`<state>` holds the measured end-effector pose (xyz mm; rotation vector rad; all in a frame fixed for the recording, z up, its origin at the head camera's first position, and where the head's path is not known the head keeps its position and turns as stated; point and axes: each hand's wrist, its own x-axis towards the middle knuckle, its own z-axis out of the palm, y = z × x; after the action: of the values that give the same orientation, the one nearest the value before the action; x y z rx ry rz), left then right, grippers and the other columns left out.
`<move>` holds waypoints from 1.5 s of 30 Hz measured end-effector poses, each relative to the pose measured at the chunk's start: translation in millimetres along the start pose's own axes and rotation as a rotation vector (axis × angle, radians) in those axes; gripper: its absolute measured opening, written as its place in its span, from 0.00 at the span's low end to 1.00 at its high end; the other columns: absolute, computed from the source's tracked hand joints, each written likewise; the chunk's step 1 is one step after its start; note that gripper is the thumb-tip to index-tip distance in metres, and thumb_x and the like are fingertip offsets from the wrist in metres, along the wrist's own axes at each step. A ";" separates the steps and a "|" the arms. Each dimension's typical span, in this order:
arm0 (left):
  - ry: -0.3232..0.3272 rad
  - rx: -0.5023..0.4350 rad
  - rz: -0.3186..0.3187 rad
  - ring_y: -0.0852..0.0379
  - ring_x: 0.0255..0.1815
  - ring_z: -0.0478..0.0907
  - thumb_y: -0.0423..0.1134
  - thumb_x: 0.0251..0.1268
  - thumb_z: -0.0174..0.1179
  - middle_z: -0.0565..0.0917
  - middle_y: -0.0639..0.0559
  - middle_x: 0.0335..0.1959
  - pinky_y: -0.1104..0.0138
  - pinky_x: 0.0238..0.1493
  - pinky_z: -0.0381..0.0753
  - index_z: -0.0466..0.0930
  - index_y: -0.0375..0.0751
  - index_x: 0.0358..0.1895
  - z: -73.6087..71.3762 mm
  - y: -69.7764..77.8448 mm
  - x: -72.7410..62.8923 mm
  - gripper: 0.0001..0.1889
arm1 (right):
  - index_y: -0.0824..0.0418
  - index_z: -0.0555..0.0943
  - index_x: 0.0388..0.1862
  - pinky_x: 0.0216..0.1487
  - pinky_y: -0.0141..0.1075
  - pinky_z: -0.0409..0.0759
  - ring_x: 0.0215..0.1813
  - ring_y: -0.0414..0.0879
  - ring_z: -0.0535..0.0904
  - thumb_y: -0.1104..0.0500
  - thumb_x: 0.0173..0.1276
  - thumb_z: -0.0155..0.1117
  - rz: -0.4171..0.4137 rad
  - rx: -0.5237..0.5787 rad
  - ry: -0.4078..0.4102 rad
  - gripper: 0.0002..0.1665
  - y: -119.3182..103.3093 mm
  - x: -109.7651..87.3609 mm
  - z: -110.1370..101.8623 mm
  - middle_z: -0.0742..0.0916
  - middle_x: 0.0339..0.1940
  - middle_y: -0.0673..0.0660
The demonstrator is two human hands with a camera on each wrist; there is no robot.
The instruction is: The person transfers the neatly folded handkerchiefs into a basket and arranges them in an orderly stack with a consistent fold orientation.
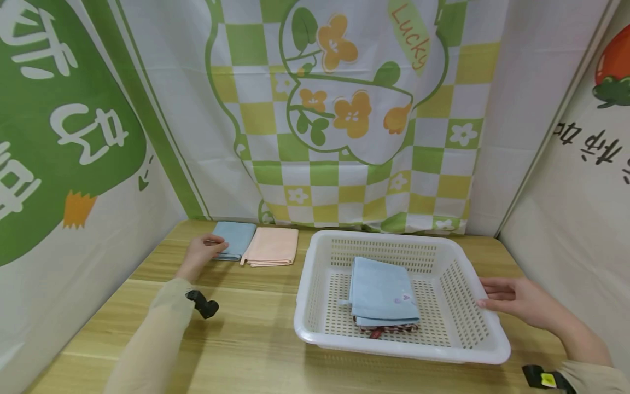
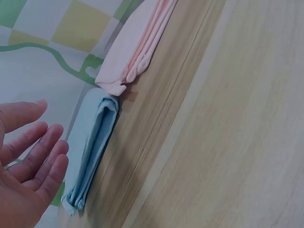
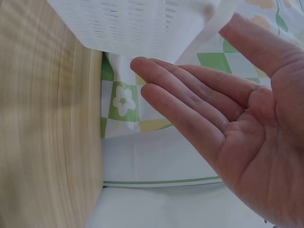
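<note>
At the table's back left my left hand [image 1: 203, 251] reaches over the near-left edge of a folded blue towel [image 1: 235, 239]. In the left wrist view its fingers [image 2: 40, 156] are loosely bent beside that towel, holding nothing. A folded pink towel [image 1: 272, 246] lies right beside the blue one. My right hand [image 1: 521, 300] is at the right side of a white plastic basket [image 1: 394, 353], thumb at the rim and fingers [image 3: 190, 95] extended along the outside. Inside the basket a folded light blue towel [image 1: 384, 290] lies on top of a brown-checked cloth [image 1: 394, 328].
The wooden table [image 1: 246, 339] carries the towels and basket. A checked green and yellow curtain [image 1: 359, 186] hangs along its back edge, and printed cloth walls stand at left and right. A black strap-on device [image 1: 203, 304] sits at the left wrist.
</note>
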<state>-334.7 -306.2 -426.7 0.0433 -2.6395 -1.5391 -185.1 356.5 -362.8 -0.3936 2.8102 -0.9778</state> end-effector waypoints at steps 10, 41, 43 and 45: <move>0.049 0.002 0.014 0.44 0.49 0.78 0.43 0.66 0.59 0.79 0.38 0.50 0.54 0.52 0.79 0.71 0.26 0.57 -9.0 -8.4 1.5 0.24 | 0.78 0.69 0.61 0.39 0.28 0.82 0.44 0.38 0.84 0.52 0.65 0.65 -0.002 -0.024 -0.003 0.37 -0.2 0.8 -0.7 0.82 0.53 0.71; 0.172 0.068 -0.008 0.77 0.32 0.70 0.42 0.63 0.62 0.80 0.39 0.48 0.78 0.34 0.75 0.74 0.29 0.55 -24.7 -33.2 5.2 0.22 | 0.76 0.69 0.62 0.40 0.29 0.82 0.44 0.33 0.82 0.50 0.65 0.64 -0.008 0.017 0.008 0.37 0.6 -1.2 0.6 0.82 0.53 0.69; 0.184 0.067 -0.015 0.78 0.32 0.69 0.41 0.63 0.62 0.80 0.39 0.47 0.78 0.33 0.74 0.74 0.29 0.55 -25.6 -34.4 6.2 0.22 | 0.76 0.69 0.62 0.40 0.29 0.82 0.44 0.32 0.82 0.50 0.65 0.64 -0.003 0.022 0.007 0.37 0.0 -1.1 0.1 0.82 0.53 0.69; 0.189 0.064 -0.024 0.77 0.32 0.69 0.40 0.64 0.62 0.80 0.39 0.48 0.79 0.33 0.73 0.73 0.29 0.55 -26.3 -34.6 6.2 0.22 | 0.76 0.69 0.63 0.40 0.29 0.82 0.44 0.32 0.82 0.50 0.65 0.64 0.001 0.025 0.003 0.37 -0.5 -0.8 -0.3 0.82 0.54 0.69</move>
<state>-339.3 -346.5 -443.5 0.2139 -2.5470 -1.3825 -184.3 356.5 -362.2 -0.3883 2.7979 -1.0134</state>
